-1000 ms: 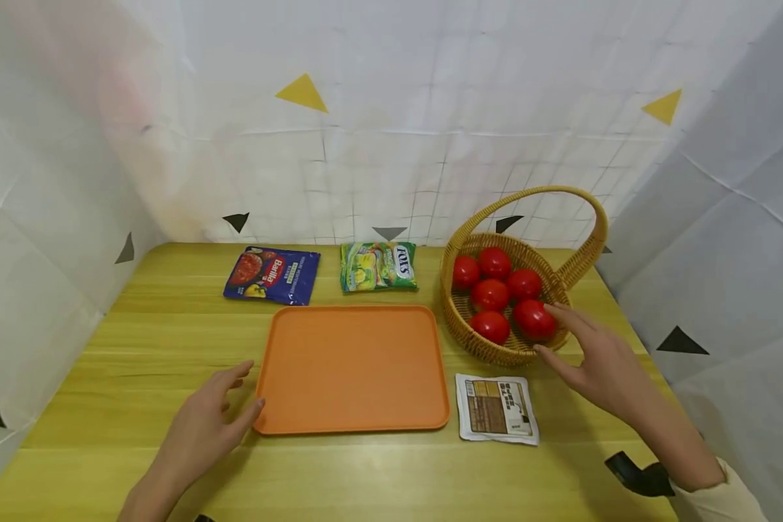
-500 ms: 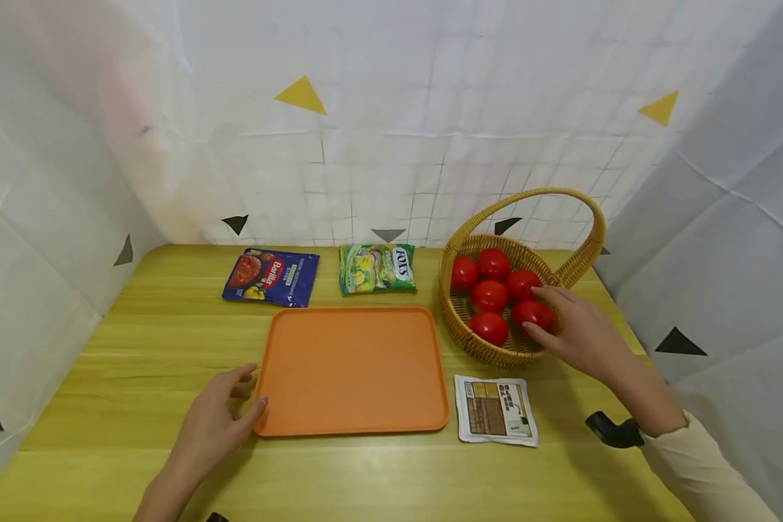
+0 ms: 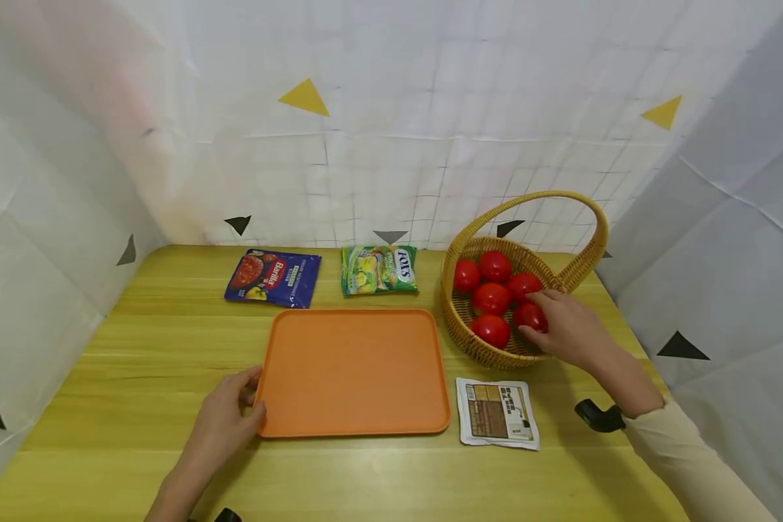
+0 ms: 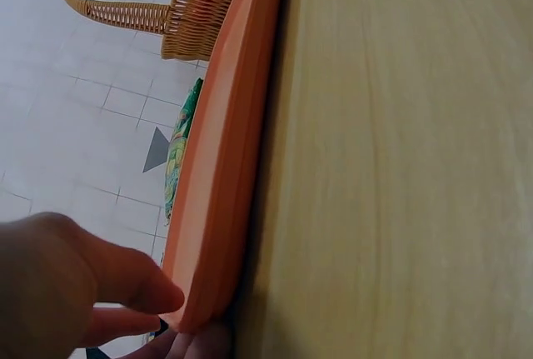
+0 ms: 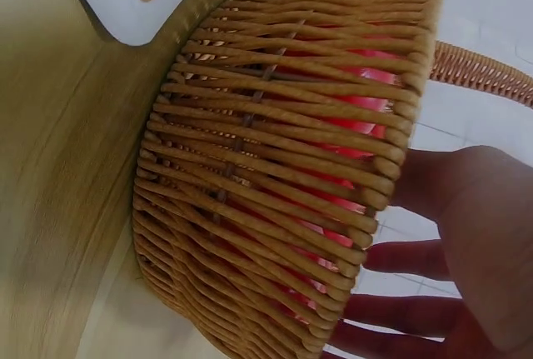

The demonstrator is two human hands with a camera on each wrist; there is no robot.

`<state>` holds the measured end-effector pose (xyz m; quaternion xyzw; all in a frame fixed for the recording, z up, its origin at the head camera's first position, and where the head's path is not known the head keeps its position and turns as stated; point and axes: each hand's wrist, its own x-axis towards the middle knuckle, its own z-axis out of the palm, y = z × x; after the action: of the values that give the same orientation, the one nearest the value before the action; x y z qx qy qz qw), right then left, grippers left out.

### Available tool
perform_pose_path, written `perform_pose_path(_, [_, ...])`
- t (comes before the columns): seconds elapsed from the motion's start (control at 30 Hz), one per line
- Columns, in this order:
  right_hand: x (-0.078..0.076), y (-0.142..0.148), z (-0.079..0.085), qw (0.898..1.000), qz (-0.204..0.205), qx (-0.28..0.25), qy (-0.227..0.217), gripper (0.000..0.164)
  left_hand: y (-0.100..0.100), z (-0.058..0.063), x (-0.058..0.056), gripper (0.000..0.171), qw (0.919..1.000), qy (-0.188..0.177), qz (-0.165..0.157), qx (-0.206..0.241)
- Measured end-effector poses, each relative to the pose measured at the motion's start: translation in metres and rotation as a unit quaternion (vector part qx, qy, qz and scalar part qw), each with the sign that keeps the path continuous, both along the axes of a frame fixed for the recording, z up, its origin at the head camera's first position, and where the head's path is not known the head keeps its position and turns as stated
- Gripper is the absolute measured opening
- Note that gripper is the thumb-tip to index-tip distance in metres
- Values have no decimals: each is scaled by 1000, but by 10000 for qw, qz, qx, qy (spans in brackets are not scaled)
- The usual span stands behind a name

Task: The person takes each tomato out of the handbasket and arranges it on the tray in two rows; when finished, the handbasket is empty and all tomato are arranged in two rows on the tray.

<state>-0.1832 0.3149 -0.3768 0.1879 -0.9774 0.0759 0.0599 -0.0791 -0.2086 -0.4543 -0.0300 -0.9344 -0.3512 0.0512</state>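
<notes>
The orange tray (image 3: 355, 373) lies flat on the table. My left hand (image 3: 222, 420) is at its left edge, with the thumb over the rim and the other fingers at its outer side, pinching it; the left wrist view shows fingertips on both sides of the rim (image 4: 208, 184). On the right stands a wicker basket (image 3: 460, 330) of several red tomatoes. My right hand (image 3: 574, 330) reaches over its front right rim, fingers and thumb around the nearest right tomato (image 3: 528, 317). In the right wrist view the basket wall (image 5: 275, 151) hides the fingertips.
A blue Barilla pouch (image 3: 274, 278) and a green Fox's candy bag (image 3: 378, 270) lie behind the tray. A small white packet (image 3: 498, 413) is between tray and right forearm. The basket's tall handle (image 3: 548, 194) arches at the back. White sheeting encloses the table.
My right hand has moved left and into the basket, closing around the front right tomato. My left hand has shifted slightly right, onto the tray's edge. The tray stays in place.
</notes>
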Motion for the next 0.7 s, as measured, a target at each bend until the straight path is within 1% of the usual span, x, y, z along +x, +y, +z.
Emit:
perform_pose_path(0.13, [-5, 1, -4, 9994, -74, 216, -250, 54, -2, -2, 0, 47, 9999, 139, 13, 8])
perform_pose_path(0.33, [-10, 2, -9, 9980, -119, 425, -451, 47, -2, -5, 0, 45, 9998, 169, 0, 53])
perform_pose_path(0.53, [-17, 6, -14, 9983, -66, 409, -403, 48, -2, -5, 0, 44, 9997, 200, 7, 105])
perform_pose_path(0.7, [-19, 6, -18, 9989, -139, 248, -363, 50, -2, -3, 1, 45, 9998, 103, -8, 189])
